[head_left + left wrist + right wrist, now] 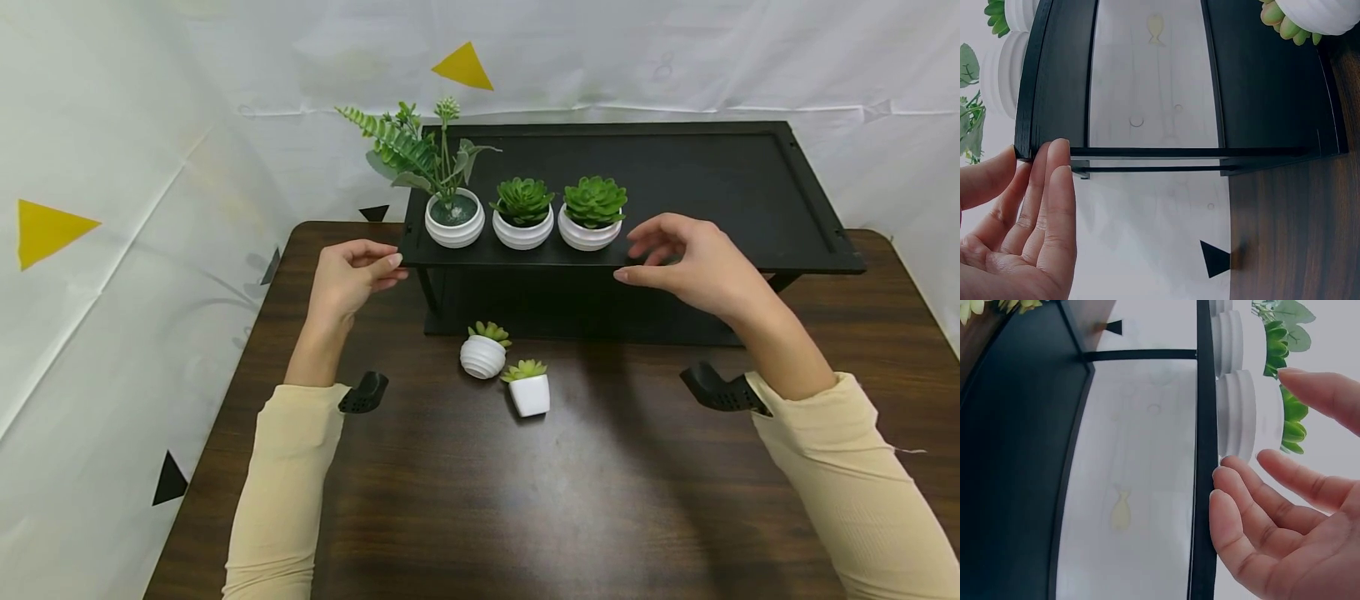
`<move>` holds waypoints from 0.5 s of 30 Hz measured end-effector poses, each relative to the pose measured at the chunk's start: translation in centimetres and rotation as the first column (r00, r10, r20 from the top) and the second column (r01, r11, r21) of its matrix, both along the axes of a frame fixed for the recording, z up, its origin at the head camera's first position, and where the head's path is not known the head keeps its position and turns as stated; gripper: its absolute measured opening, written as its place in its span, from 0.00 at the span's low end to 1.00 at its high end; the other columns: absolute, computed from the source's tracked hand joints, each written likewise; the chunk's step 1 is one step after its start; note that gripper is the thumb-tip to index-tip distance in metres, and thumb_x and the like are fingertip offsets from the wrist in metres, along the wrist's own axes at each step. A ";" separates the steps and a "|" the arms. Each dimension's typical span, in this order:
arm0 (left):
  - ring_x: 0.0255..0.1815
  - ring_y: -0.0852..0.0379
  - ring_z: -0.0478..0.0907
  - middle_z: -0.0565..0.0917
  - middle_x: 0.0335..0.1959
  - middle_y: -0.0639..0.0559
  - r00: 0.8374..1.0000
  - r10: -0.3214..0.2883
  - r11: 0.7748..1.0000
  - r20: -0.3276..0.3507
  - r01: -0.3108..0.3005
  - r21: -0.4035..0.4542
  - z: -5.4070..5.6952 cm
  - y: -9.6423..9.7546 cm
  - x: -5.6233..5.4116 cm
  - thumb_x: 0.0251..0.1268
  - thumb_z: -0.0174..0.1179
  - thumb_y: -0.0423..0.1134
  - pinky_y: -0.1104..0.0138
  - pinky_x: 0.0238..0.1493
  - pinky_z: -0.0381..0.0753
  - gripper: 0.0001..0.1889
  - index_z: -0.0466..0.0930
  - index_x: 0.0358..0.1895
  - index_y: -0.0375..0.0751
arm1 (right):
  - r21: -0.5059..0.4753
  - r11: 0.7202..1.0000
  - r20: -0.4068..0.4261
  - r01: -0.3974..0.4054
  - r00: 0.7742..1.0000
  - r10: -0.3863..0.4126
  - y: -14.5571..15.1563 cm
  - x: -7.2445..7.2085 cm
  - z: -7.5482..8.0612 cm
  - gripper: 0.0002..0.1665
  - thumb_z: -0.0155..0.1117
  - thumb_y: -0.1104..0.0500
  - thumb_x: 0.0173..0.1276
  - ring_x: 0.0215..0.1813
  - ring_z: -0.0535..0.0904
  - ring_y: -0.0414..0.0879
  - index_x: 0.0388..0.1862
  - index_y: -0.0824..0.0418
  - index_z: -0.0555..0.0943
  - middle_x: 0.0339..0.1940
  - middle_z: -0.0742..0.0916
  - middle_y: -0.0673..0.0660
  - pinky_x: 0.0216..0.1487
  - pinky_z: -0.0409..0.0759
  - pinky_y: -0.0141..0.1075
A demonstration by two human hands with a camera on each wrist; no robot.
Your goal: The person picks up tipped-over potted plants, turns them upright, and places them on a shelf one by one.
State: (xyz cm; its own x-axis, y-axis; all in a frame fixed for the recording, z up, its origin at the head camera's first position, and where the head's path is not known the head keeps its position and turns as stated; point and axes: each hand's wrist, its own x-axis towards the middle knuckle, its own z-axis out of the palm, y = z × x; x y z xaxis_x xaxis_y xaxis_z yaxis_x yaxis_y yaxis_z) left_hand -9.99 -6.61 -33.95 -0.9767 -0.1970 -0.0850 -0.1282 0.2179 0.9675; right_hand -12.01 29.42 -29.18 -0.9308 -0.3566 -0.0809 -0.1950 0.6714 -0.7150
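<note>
My left hand (347, 273) pinches the front left corner of a black two-tier shelf (690, 192), thumb on one side of the edge and fingers on the other, as the left wrist view shows. Along the left of its top board stand a mixed fern plant in a white pot (454, 220), a green succulent (523, 202) and a second green succulent (594, 202), both in ribbed white pots. My right hand (693, 262) hovers with loosely bent fingers just right of the second succulent. Between its thumb and fingers there is a gap; in the right wrist view its fingertips (1225, 509) are by the board's edge.
On the brown table (480, 517), in front of the shelf, a small succulent in a round ribbed pot (482, 357) leans over. Beside it sits another in a square white pot (529, 394). White sheeting (637, 58) with yellow and black triangles hangs behind and left.
</note>
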 end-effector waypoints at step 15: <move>0.29 0.58 0.83 0.81 0.28 0.49 1.000 -0.002 1.000 -0.003 0.001 -0.014 0.1 0.0 0.0 0.60 0.60 0.31 0.68 0.37 0.82 0.13 0.78 0.44 0.25 | -0.013 1.000 -0.016 -0.006 1.000 0.006 0.3 0.7 -0.5 0.25 0.68 0.53 0.58 0.38 0.73 0.41 0.50 0.64 0.75 0.41 0.80 0.57 0.32 0.70 0.31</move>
